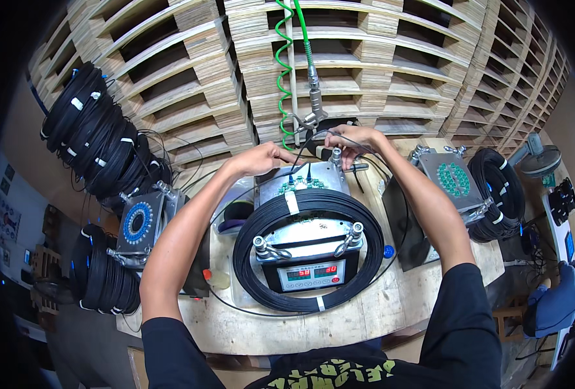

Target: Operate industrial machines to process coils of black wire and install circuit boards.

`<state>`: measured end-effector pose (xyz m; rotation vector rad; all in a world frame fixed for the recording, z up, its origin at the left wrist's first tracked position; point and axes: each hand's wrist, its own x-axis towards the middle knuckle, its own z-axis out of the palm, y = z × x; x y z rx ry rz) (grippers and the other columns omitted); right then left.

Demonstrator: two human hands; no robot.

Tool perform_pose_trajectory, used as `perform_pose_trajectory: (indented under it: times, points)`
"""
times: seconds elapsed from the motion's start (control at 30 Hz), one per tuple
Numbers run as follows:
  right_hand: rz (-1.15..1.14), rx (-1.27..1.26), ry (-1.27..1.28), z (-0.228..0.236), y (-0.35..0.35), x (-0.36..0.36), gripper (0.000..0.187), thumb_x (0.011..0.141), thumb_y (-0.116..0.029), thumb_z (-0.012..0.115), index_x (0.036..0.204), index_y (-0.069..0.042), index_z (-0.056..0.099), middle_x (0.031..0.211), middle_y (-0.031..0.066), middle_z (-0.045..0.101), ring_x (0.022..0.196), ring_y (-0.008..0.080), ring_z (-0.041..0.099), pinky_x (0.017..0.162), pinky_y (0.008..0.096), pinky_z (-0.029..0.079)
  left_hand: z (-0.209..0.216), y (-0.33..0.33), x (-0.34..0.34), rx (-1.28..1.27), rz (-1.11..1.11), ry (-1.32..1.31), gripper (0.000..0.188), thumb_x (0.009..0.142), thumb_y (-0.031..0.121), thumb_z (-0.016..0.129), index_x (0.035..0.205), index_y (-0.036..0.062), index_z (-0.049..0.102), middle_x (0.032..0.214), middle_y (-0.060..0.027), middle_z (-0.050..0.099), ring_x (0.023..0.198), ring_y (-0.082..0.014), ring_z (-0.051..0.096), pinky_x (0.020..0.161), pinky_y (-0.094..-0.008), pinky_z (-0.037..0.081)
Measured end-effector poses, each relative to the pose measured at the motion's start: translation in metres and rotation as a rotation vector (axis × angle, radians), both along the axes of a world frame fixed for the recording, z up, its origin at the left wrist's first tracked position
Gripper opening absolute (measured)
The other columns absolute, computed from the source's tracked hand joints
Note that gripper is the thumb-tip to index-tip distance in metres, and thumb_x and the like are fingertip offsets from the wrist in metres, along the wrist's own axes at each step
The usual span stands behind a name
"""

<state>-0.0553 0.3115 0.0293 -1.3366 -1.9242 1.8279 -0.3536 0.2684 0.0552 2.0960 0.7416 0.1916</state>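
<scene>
Stacked wooden pallets (378, 71) fill the background behind the wooden worktop (391, 305). Bundles of coiled black cable (99, 142) hang at the far left, with further coils (103, 275) below them and another set (504, 188) at the right edge of the worktop. A large black cable coil (308, 249) lies at the centre of the worktop, encircling a metal test unit (307, 240) with a two-window digital display (312, 273) at its near side. White tape bands bind the coil at its far and near points. Two angled metal fixtures flank the unit: the left fixture (138, 223) carries a ring of blue ports, the right fixture (452, 178) a cluster of green ports. A green spiral air hose (283, 71) and a metal air tool (313, 104) hang above the far side of the unit.

The left hand (266, 157) is raised over the far edge of the unit, fingers closed on a thin black cable end (303, 146). The right hand (352, 141) is just beside it, fingers pinched together on the same cable end, directly below the air tool.
</scene>
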Motion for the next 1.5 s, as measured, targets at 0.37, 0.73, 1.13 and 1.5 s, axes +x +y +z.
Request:
perform_pose_trajectory:
  times: [0.37,0.73,1.13,1.5]
  points:
    - [-0.237,-0.024,0.444,-0.014,-0.032,0.032,0.036,0.101,-0.025,0.055,0.127,-0.002,0.044,0.103,0.0112,0.06,0.086,0.0256,0.071,0.077,0.0345,0.063,-0.033,0.02,-0.005,0.016,0.01,-0.131,0.054,0.076,-0.012,0.047,0.123,0.0043,0.067,0.116,-0.0119,0.07,0.103,-0.0156,0.063,0.097,-0.0266,0.046]
    - [-0.146,0.385,-0.167,-0.022,-0.013,0.012,0.045,0.096,-0.039,0.063,0.126,-0.006,0.056,0.083,0.0008,0.06,0.059,0.0057,0.051,0.051,0.0176,0.042,-0.036,0.023,-0.006,0.015,0.029,-0.105,0.05,0.081,-0.013,0.052,0.124,0.0068,0.067,0.108,-0.0084,0.072,0.098,-0.0104,0.063,0.091,-0.0247,0.046]
    - [-0.134,0.227,0.471,-0.028,-0.025,0.022,0.044,0.093,-0.036,0.069,0.122,-0.005,0.056,0.082,-0.0044,0.046,0.065,0.0047,0.039,0.055,0.0201,0.033,-0.037,0.026,-0.007,0.064,-0.01,-0.109,0.041,0.082,-0.01,0.049,0.116,0.0015,0.069,0.124,-0.0107,0.064,0.113,-0.0207,0.059,0.1,-0.031,0.044]
    - [-0.144,0.23,0.267,-0.021,-0.03,0.022,0.04,0.096,-0.039,0.064,0.118,-0.007,0.057,0.077,-0.0071,0.042,0.061,0.0031,0.038,0.05,0.0205,0.027,-0.039,0.018,-0.022,-0.383,0.482,-0.427,0.033,0.094,0.003,0.045,0.124,0.01,0.058,0.089,-0.003,0.055,0.08,-0.0114,0.056,0.085,-0.0364,0.055]
